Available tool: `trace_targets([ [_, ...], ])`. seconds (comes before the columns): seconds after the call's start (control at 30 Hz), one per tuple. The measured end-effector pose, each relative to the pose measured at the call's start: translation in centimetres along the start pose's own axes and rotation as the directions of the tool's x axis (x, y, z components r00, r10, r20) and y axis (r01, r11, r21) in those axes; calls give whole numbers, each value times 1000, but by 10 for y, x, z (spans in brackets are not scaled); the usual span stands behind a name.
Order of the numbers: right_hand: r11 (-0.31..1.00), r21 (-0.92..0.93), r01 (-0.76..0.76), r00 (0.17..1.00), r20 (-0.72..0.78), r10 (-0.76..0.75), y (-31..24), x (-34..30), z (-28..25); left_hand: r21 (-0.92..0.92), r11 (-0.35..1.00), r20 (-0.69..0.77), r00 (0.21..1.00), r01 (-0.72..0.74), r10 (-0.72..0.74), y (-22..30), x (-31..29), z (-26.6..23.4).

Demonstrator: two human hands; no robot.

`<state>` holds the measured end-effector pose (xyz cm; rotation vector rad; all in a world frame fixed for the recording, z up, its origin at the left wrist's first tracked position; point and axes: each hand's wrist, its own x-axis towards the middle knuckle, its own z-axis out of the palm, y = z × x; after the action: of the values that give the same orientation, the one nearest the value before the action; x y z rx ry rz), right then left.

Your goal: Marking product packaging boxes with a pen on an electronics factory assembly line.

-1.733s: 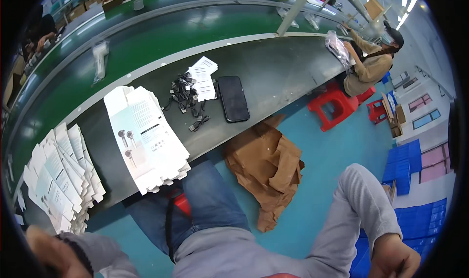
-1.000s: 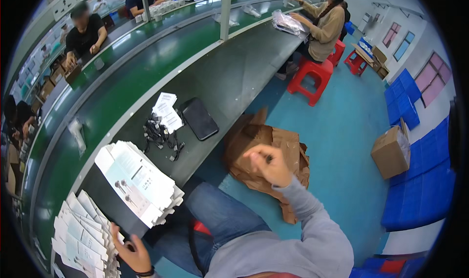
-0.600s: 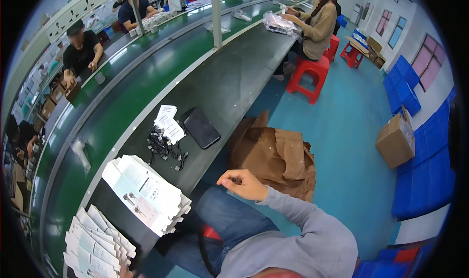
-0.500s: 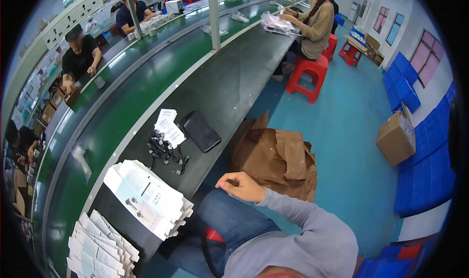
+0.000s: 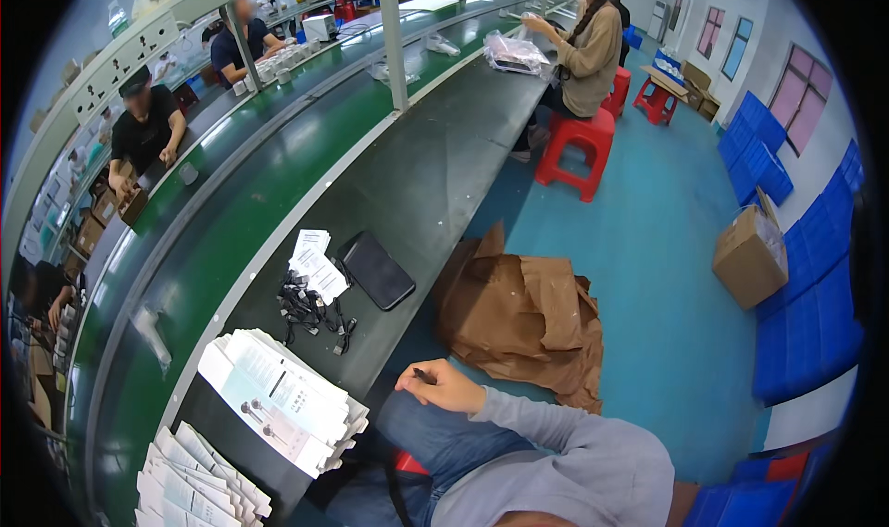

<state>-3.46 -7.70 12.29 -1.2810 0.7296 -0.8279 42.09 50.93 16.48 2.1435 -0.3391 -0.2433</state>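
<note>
Small dark item (image 5: 423,376) in curled right hand (image 5: 444,385)

The grip pinches it above the denim knee (image 5: 440,434); the left hand's cannot be told. Flattened white cartons (image 5: 287,393), notched at the edges, printed with earphones and fine text, stack on the smooth dark surface (image 5: 417,175).

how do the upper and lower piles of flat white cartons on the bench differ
The upper pile is stacked fairly neatly, while the lower pile is fanned out in overlapping layers. The upper pile shows whole; the lower pile is cut off by the picture's bottom edge. Both are white with pale blue printed areas, and both lie on the dark bench.
</note>
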Motion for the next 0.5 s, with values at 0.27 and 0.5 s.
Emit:
trace_targets([
  [0.27, 992, -101, 78, 996, -45, -83, 22, -2, -1, -44, 998, 476, 877, -40, 56, 67, -35, 199],
  [0.5, 987, -101, 124, 989, -74, -132, 16, -8, 6, -101, 995, 809, 581, -13, 90, 34, -33, 387],
])
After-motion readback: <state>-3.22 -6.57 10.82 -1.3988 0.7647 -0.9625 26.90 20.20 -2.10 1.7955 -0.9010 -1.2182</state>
